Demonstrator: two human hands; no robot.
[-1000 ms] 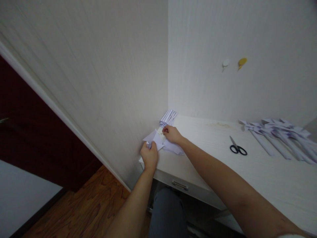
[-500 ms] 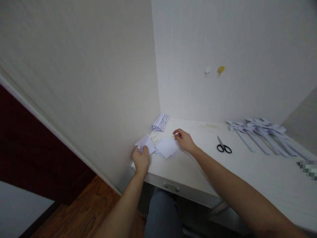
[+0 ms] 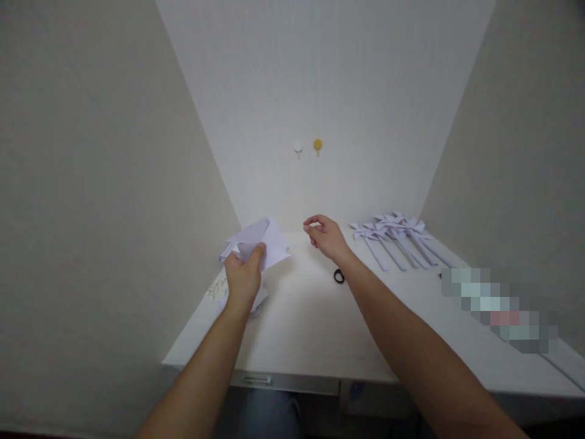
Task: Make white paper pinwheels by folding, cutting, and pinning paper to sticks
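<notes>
Pinching the folded paper (image 3: 273,241), the left hand (image 3: 244,277) in the head view has just brought it higher over the bench (image 3: 297,329), apparently clear for handling. It sits at that hand's 1 o'clock, the right hand's (image 3: 326,238) 9 o'clock; whether the right's nearly closed pinch holds anything, I cannot tell.

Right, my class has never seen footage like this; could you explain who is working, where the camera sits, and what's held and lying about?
No robot here: these are a person's bare hands, seen by one head-worn camera looking forward and down. The left hand holds folded white paper. The right hand is raised, thumb and fingertips close together; whether they pinch something is unclear. On the white desk lie paper pinwheels on the right, a black scissors handle partly hidden by the right forearm, and small pale bits on the left.
</notes>
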